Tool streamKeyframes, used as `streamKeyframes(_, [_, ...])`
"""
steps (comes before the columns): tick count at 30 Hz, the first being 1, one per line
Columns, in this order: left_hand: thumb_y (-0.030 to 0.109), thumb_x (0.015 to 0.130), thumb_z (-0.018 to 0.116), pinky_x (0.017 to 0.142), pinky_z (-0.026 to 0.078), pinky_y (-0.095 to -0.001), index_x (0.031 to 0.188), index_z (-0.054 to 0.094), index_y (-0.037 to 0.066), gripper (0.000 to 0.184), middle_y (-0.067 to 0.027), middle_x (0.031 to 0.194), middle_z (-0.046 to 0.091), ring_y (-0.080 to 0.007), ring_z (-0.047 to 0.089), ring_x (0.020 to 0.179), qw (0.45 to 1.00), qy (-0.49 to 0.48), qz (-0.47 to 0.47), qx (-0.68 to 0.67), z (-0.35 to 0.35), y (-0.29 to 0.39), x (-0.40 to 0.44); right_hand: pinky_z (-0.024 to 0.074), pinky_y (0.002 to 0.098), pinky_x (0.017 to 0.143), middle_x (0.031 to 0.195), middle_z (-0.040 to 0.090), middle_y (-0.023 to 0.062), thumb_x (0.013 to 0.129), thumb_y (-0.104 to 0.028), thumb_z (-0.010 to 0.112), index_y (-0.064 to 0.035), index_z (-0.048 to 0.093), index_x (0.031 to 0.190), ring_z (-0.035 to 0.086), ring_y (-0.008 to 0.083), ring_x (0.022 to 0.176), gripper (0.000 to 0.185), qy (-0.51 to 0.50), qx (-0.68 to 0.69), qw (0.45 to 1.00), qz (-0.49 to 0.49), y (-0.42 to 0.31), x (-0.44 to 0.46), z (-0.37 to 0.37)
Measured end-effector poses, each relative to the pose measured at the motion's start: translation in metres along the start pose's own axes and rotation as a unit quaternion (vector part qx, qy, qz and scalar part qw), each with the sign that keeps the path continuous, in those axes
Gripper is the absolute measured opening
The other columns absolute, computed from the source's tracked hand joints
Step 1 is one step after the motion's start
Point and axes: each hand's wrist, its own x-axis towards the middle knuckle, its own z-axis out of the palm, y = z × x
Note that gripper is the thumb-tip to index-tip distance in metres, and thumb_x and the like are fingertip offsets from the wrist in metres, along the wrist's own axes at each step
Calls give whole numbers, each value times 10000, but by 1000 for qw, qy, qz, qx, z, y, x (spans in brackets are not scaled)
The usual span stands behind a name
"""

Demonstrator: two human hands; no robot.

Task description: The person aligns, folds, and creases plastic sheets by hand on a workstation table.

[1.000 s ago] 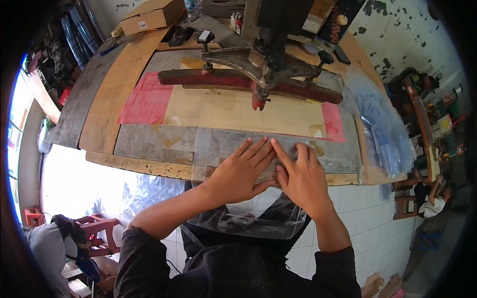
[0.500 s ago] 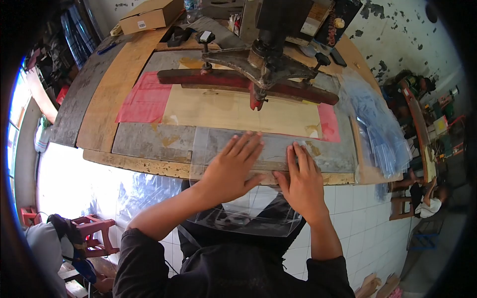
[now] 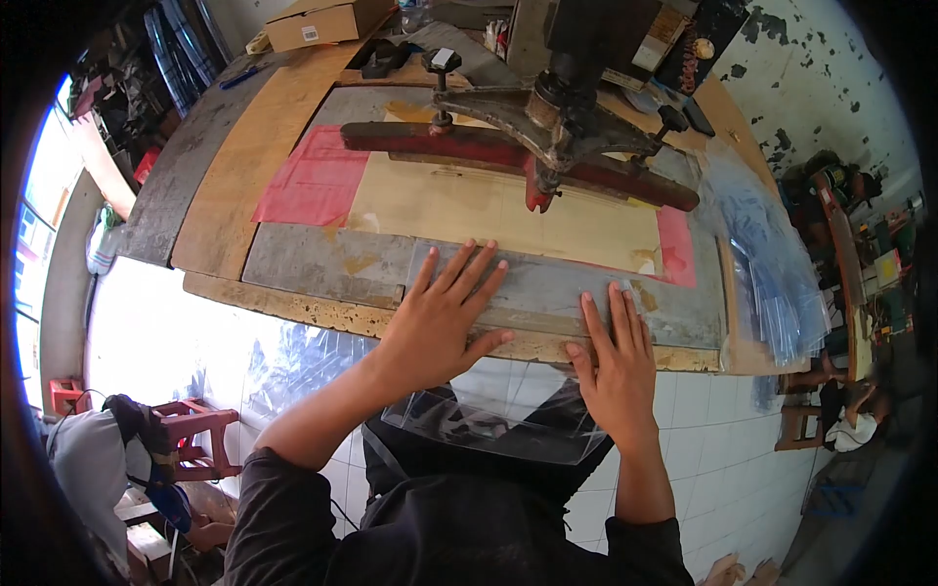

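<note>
A clear plastic sheet point(image 3: 532, 283) lies over the front edge of the grey work plate point(image 3: 303, 264) and hangs down toward my lap. Flat on its left part rests my left hand point(image 3: 440, 313), fingers spread. My right hand point(image 3: 618, 361) lies open on its right part, near the table's front edge. Neither hand grips anything. Behind the sheet is a cream board point(image 3: 508, 220) with pink pieces point(image 3: 313, 176) at its ends. A dark red press bar point(image 3: 420, 139) stands above that board.
Stacked clear plastic sheets point(image 3: 777, 283) lie at the table's right side. A cardboard box point(image 3: 322, 24) and a phone point(image 3: 698, 117) are at the back. A red stool point(image 3: 195, 439) and a seated person are at lower left; other people are at far right.
My hands have moved apart, the left one leftward and the right one rightward over the plastic sheet. The camera view has shifted slightly, so the table appears a little farther right.
</note>
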Motion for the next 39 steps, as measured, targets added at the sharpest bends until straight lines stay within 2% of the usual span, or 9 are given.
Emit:
streamKeyframes(6, [610, 1033, 543, 1251, 188, -683, 1574, 463, -5, 823, -259, 1689, 324, -457, 253, 1587, 998, 41, -38, 32, 4, 4, -3, 337, 610, 1211, 1680, 363, 239, 1048, -418, 622, -107, 475, 1598, 372, 458, 1534, 649, 9, 12, 1000, -5, -2, -1, 0])
streamKeyframes(9, [615, 1040, 534, 1264, 145, -682, 1620, 394, 24, 840, -245, 1726, 251, -454, 208, 1604, 998, 17, -49, 28, 2, 7, -4, 316, 611, 1223, 1670, 375, 243, 1049, -401, 620, -22, 469, 1576, 364, 459, 1537, 667, 9, -24, 1000, -6, -10, 1, 0])
streamKeyframes(14, [551, 1037, 563, 1231, 183, -722, 1587, 457, 23, 770, -256, 1696, 308, -477, 231, 1588, 997, 38, -36, 48, 5, 9, -2, 284, 622, 1239, 1622, 369, 344, 1054, -348, 611, 84, 445, 1541, 335, 519, 1530, 671, 26, 0, 1000, -10, -35, 10, 14])
streamKeyframes(16, [504, 1040, 562, 1231, 183, -724, 1594, 455, 42, 730, -250, 1701, 303, -478, 233, 1587, 997, 35, -34, 51, 5, 8, -2, 290, 638, 1231, 1609, 359, 377, 1055, -328, 608, 32, 443, 1567, 330, 548, 1520, 647, 31, 27, 999, -13, -46, 16, 20])
streamKeyframes(19, [427, 1041, 553, 1230, 184, -726, 1605, 451, 77, 672, -240, 1711, 291, -480, 236, 1586, 998, 27, -35, 52, 3, 9, -3, 321, 649, 1209, 1631, 367, 329, 1047, -313, 617, -119, 491, 1583, 342, 571, 1505, 583, 33, 51, 996, -69, -64, 24, 28])
streamKeyframes(23, [394, 1038, 544, 1232, 183, -723, 1611, 452, 104, 649, -232, 1719, 279, -478, 239, 1586, 997, 24, -46, 51, 4, 8, -1, 343, 639, 1195, 1630, 392, 299, 1035, -319, 636, -130, 536, 1553, 391, 538, 1490, 560, 48, 39, 995, -74, -66, 27, 22])
streamKeyframes(28, [381, 1048, 539, 1248, 156, -705, 1622, 428, 99, 649, -223, 1725, 270, -461, 215, 1599, 998, 13, -53, 40, 2, 8, -1, 397, 600, 1151, 1597, 469, 243, 1013, -318, 663, -134, 589, 1507, 477, 415, 1464, 533, 42, 37, 997, -49, -42, 17, 6])
streamKeyframes(34, [417, 1046, 554, 1243, 181, -708, 1603, 453, 80, 659, -227, 1712, 293, -466, 249, 1584, 998, 20, -53, 41, 2, 7, -2, 374, 602, 1159, 1587, 515, 175, 1013, -329, 677, -145, 606, 1495, 486, 385, 1463, 521, 23, -49, 998, -12, -13, 0, -11])
streamKeyframes(39, [416, 1051, 555, 1248, 168, -706, 1608, 446, 78, 661, -227, 1715, 287, -465, 243, 1587, 998, 14, -55, 37, 0, 8, -1, 321, 622, 1209, 1616, 485, 156, 1019, -371, 676, -148, 595, 1510, 420, 384, 1526, 546, 29, -49, 998, 8, 2, -9, -13])
